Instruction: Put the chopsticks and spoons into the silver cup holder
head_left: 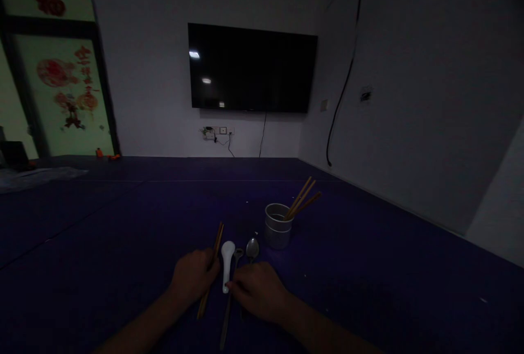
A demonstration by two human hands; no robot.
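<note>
Got the left grip (194, 275) curled closed around chopsticks (203, 305), beside a white spoon (226, 267) on the desk (135, 223). Can't judge the opening or hold of the right grip (260, 290), bunched partly over a metal spoon (252, 248). Could nudge the white spoon tbh, squeezed between 2 grips. Might tip the metal cup (277, 237) with a careless right swing, given 3 sticks (302, 198) leaning out. See loads of open desk leftward, far edge at the wall (151, 103).

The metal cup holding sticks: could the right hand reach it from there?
Probably yes: the cup stands just beyond the right hand, and nothing visible blocks the way; the metal spoon lies to the cup's left.
</note>
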